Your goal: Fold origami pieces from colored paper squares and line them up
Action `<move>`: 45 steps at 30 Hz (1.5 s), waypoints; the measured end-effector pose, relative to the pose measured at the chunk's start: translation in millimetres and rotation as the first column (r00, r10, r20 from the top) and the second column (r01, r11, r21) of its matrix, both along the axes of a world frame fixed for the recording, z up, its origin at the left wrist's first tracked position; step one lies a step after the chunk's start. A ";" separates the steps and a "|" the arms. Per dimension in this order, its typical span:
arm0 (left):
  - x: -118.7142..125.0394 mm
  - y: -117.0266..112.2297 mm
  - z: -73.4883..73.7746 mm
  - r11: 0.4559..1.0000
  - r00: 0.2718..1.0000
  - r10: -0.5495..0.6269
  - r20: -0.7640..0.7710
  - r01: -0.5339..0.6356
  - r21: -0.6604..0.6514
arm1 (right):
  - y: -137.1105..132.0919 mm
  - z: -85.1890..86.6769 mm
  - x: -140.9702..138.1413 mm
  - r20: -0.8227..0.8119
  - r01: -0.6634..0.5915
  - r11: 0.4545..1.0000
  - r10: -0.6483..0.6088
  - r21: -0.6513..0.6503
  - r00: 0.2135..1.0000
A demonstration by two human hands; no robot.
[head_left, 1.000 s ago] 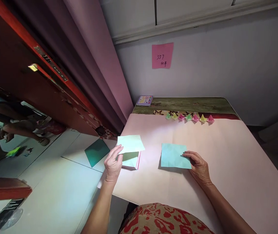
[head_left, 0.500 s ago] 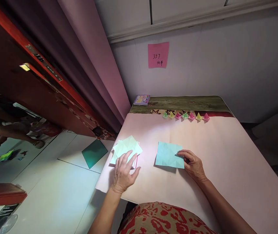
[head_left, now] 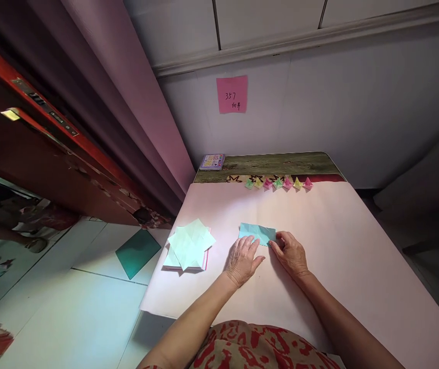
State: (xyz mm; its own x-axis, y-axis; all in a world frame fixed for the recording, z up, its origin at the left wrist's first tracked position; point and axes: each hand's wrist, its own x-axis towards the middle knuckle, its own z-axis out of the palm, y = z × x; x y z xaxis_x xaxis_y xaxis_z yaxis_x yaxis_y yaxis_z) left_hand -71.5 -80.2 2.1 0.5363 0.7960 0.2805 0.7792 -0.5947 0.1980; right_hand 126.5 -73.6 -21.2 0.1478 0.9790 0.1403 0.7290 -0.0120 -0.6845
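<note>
A creased light-blue sheet of origami paper [head_left: 257, 233] lies on the pale table cover in front of me, showing as a low, wide strip. My left hand [head_left: 243, 260] rests at its lower left, fingers stretched out over the near edge and thumb apart. At the right end, my right hand [head_left: 292, 253] pinches the sheet's edge between thumb and fingers. Some of the near edge is hidden behind my left fingers. To the left sits a stack of paper squares [head_left: 188, 246], with a pale green creased sheet turned askew on top.
Several small folded paper pieces [head_left: 278, 183] in green, yellow and pink stand in a row at the back. A purple-edged pack [head_left: 212, 162] lies at the far left corner. A pink note [head_left: 232, 95] hangs on the wall. Left on the floor is a green square [head_left: 138, 253].
My left hand has moved right, from the paper stack to the blue sheet. The sheet, flat and nearly square before, now shows as a narrower strip. The view has shifted slightly.
</note>
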 end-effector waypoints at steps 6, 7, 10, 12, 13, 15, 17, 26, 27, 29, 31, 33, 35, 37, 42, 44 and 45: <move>1.2 0.3 -10.0 0.999 0.999 0.033 -0.029 -0.033 0.002 | 25.7 21.9 5.6 0.088 0.046 0.980 -0.029 -0.194 0.996; 1.1 -0.3 -10.0 0.999 0.999 0.033 -0.026 -0.033 0.004 | 31.6 25.0 5.9 0.122 0.034 0.972 -0.006 -0.233 0.992; 0.5 -1.5 -8.3 1.000 1.000 0.023 -0.003 -0.023 -0.002 | 45.6 29.7 4.6 0.187 0.003 0.958 0.053 -0.287 0.981; -0.5 -2.0 -6.6 1.000 1.000 0.011 0.027 -0.010 -0.014 | 49.2 29.1 3.5 0.185 -0.011 0.949 0.072 -0.314 0.980; -1.2 -2.4 -5.7 1.000 0.999 0.004 0.051 -0.003 -0.019 | 49.0 28.3 3.4 0.160 -0.023 0.944 0.080 -0.328 0.984; -2.9 -3.4 -3.3 1.000 0.990 0.001 0.139 0.003 -0.030 | 45.6 27.0 4.3 0.052 -0.060 0.942 0.082 -0.330 0.995; -3.3 -4.6 1.0 0.997 0.953 0.060 0.296 -0.040 -0.072 | 39.7 28.0 5.9 -0.140 -0.094 0.960 0.058 -0.265 0.988; 34.0 11.2 61.1 0.412 0.171 0.801 0.574 0.538 -0.735 | 12.1 71.5 -17.5 -0.877 -0.092 0.970 -0.160 -0.225 0.453; 38.1 14.3 68.5 0.442 0.082 0.811 0.579 0.562 -0.699 | 8.5 75.8 -19.7 -0.881 -0.103 0.971 -0.148 -0.215 0.449; 42.5 19.1 81.2 0.522 -0.037 0.805 0.592 0.517 -0.678 | 0.9 81.6 -19.1 -0.870 -0.111 0.979 -0.095 -0.169 0.484; 42.1 21.1 91.4 0.543 -0.075 0.813 0.577 0.456 -0.705 | -6.2 84.2 -11.7 -0.839 -0.081 0.994 -0.017 -0.073 0.545; 39.1 20.8 99.9 0.542 -0.086 0.822 0.562 0.421 -0.727 | -11.8 85.4 -0.2 -0.771 -0.047 0.997 0.082 0.067 0.631; 36.2 19.5 107.5 0.550 -0.081 0.816 0.572 0.410 -0.728 | -14.8 87.5 11.2 -0.650 -0.093 0.975 0.205 0.203 0.731; 35.1 18.3 113.7 0.559 -0.045 0.800 0.598 0.417 -0.717 | -14.6 91.2 19.1 -0.515 -0.192 0.938 0.321 0.289 0.795; 38.4 17.6 118.9 0.531 0.073 0.772 0.632 0.473 -0.703 | -3.4 102.3 21.6 -0.426 -0.278 0.897 0.413 0.344 0.805; 40.0 17.9 117.4 0.515 0.102 0.769 0.631 0.486 -0.706 | 1.0 103.8 18.1 -0.521 -0.234 0.912 0.387 0.336 0.761; 40.9 18.0 116.5 0.515 0.108 0.766 0.633 0.485 -0.707 | 2.5 103.8 15.6 -0.576 -0.203 0.925 0.360 0.320 0.734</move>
